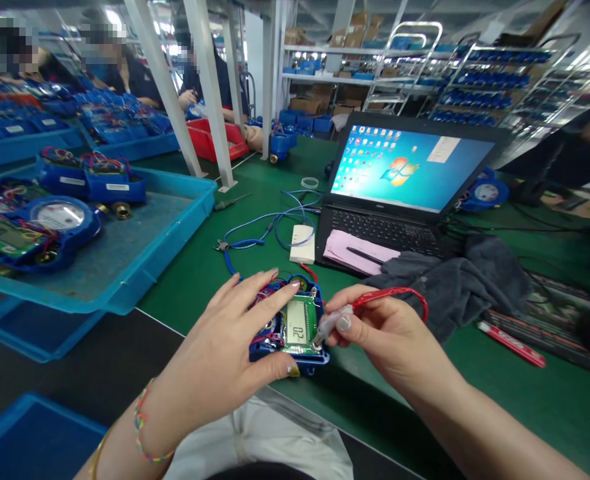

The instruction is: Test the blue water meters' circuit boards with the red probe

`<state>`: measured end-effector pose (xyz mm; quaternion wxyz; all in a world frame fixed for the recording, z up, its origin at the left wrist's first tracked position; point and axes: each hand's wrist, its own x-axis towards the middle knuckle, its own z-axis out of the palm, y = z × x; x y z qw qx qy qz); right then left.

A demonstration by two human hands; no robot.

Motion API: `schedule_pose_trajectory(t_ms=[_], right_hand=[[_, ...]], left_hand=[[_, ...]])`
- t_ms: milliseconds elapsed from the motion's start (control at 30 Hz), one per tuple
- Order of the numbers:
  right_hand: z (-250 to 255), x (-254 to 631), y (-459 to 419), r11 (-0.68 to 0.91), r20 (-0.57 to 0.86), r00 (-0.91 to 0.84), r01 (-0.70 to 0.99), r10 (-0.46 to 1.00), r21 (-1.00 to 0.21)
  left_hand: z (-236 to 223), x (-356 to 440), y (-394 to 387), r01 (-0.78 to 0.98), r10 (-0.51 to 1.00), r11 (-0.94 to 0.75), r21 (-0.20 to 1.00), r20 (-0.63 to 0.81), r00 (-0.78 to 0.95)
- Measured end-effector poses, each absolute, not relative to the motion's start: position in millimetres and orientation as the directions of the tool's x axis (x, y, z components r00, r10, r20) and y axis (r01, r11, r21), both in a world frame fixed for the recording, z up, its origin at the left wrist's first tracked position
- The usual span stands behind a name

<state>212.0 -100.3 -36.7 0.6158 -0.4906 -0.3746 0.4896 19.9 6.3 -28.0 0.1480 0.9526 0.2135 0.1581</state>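
Note:
A blue water meter with its cover off lies at the table's near edge, a green circuit board and a small LCD showing inside. My left hand spans the housing, thumb on the near rim and fingers over the wires and far side, gripping it. Pinched in my right hand is a probe wrapped in clear whitish material, with a red cable looping from it. Its tip meets the board's near right corner; exact contact is too small to tell.
A laptop stands beyond, beside a white box with blue cable. A dark cloth, pink paper and red marker lie rightward. The blue tray at left holds several meters. Other people sit behind the posts.

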Motion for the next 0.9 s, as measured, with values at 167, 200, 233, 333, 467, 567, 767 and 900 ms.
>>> schedule_pose_trajectory(t_ms=[167,200,233,333,467,567,767,900], right_hand=[[-36,211,-96,0.017,-0.044,0.275,-0.215,0.96,-0.977],[-36,211,-95,0.015,-0.046,0.29,-0.205,0.956,-0.979],[-36,210,-95,0.016,-0.045,0.304,-0.196,0.951,-0.981],[-34,208,-96,0.039,-0.027,0.335,-0.19,0.942,-0.981],[-30,200,-103,0.106,0.044,0.391,-0.138,0.919,-0.985],[-27,197,-108,0.181,0.155,0.441,-0.018,0.884,-0.983],[-24,210,-108,0.241,0.188,0.456,-0.06,0.87,-0.969],[-25,216,-107,0.162,0.103,0.373,-0.129,0.922,-0.978]], left_hand=[[-29,20,3,0.343,0.464,-0.863,0.371,0.314,0.829],[-28,21,2,0.348,0.48,-0.854,0.387,0.327,0.814],[-26,22,0,0.353,0.497,-0.844,0.404,0.342,0.797],[-20,31,-8,0.347,0.537,-0.822,0.452,0.412,0.736],[-14,44,-21,0.296,0.575,-0.783,0.548,0.455,0.679],[-12,48,-26,0.271,0.612,-0.731,0.626,0.425,0.668],[-6,28,-20,0.35,0.654,-0.732,0.585,0.457,0.604],[-3,1,-10,0.447,0.674,-0.738,0.505,0.533,0.511]])
